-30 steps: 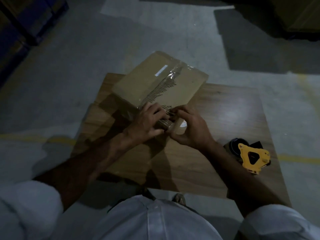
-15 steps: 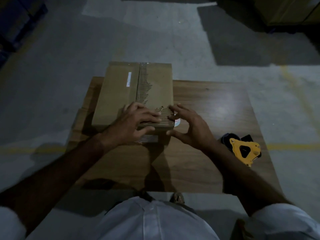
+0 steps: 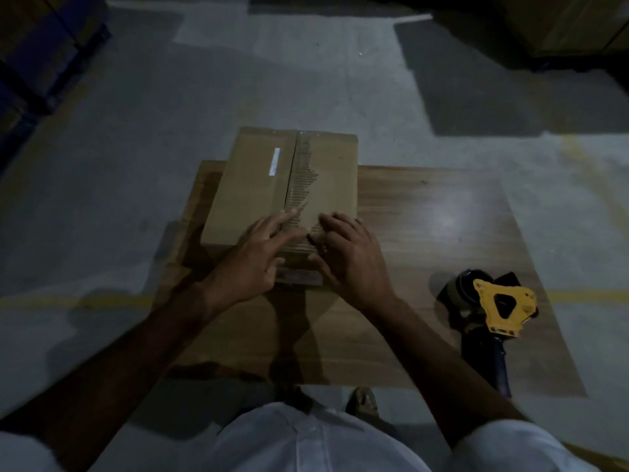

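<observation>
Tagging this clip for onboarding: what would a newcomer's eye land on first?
First the cardboard box at the far left of the wooden table, its centre seam torn and ridged. Both hands lie on its near end: the left hand flat across the seam, the right hand beside it. A yellow tape dispenser lies untouched near the table's right edge.

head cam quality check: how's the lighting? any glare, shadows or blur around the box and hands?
Head view: dim overall, top corners nearly black. A soft glare patch sits on the wooden table, right of the cardboard box. Arm shadows darken the table near the person. The left hand and right hand look slightly soft. The tape dispenser reads clearly by its yellow frame.
</observation>
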